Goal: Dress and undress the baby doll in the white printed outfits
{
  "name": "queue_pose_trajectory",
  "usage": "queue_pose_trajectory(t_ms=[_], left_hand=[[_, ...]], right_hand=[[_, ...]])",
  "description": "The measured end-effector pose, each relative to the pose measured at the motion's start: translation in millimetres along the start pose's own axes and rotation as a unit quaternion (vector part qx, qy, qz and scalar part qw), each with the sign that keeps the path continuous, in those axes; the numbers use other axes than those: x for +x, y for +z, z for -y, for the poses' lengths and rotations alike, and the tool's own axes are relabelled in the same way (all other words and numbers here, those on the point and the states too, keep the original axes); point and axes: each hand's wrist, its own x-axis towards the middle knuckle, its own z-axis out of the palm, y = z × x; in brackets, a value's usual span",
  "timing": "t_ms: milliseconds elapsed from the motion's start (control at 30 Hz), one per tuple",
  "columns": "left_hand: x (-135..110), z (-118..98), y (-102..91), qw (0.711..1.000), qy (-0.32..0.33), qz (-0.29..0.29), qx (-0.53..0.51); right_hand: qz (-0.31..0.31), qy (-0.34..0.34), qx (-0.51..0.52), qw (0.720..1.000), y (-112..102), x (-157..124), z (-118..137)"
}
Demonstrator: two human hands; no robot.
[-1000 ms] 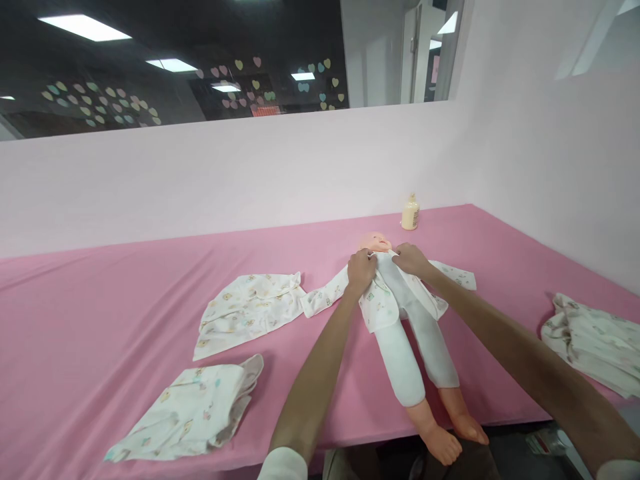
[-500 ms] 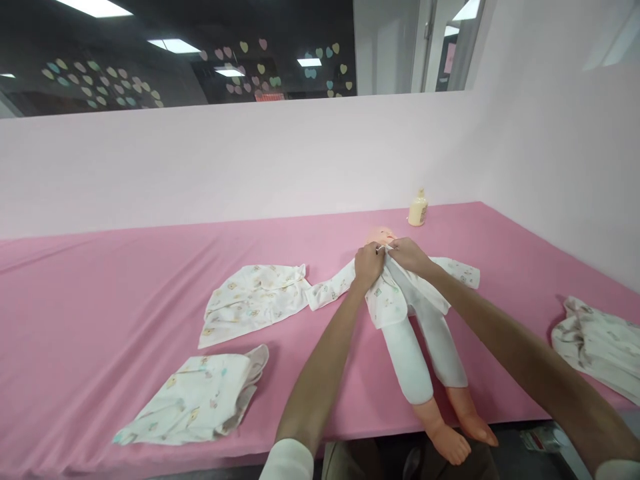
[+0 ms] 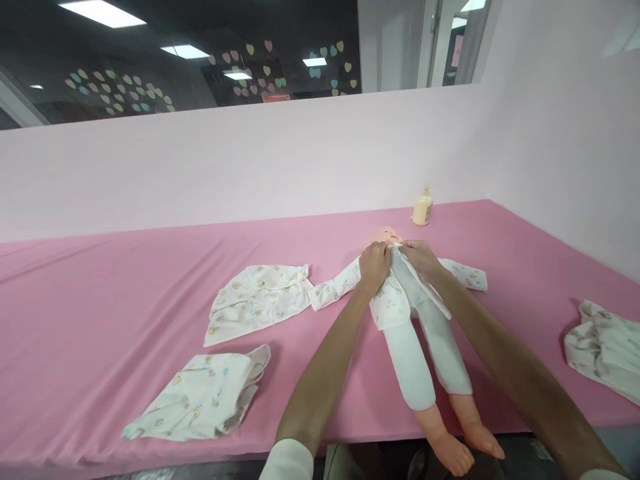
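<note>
A baby doll lies on its back on the pink table, feet over the near edge, head pointing away. It wears a white printed jacket with sleeves spread to both sides. My left hand is closed on the jacket's left front edge at the doll's chest. My right hand pinches the jacket's right front edge just under the chin. Both hands meet at the collar.
Two folded printed baby garments lie to the left, one mid-table, another by the near edge. More clothes sit at the far right. A cream bottle stands by the back wall.
My hands have drawn closer together at the doll's collar, bringing the jacket's front edges together. The view has shifted slightly left.
</note>
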Motion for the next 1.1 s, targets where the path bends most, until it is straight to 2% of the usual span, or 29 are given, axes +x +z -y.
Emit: queue_pose_trajectory(t_ms=[133,300,533,733,900,1000,1100], left_hand=[[0.7,-0.4,5.4,1.000,-0.029,-0.009,-0.006],[1.1,-1.6,7.7,0.998,-0.048,-0.010,-0.029],[-0.1,-3.6,6.8,0.996,-0.054,-0.017,-0.074],[-0.8,-5.2,6.2,0.992,-0.068,-0.018,-0.108],[-1.3,-4.2,5.8,0.984,-0.072,-0.020,-0.164],[-0.3,-1.7,2.9,0.962,-0.087,0.009,-0.259],[1.5,2.0,-3.2,0.897,-0.155,0.080,-0.406]], right_hand=[[-0.001,0.017,0.073,0.997,-1.2,-0.7,-2.0],[-0.006,0.000,0.082,0.997,-0.8,-2.5,-0.7],[-0.014,-0.068,0.028,0.997,5.8,-4.6,-2.0],[-0.057,-0.017,-0.008,0.998,11.2,-8.4,2.8],[-0.059,-0.050,-0.040,0.996,15.0,-14.2,6.9],[-0.055,-0.054,-0.031,0.997,15.0,-16.9,7.6],[-0.047,-0.059,-0.027,0.997,15.3,-18.5,9.4]])
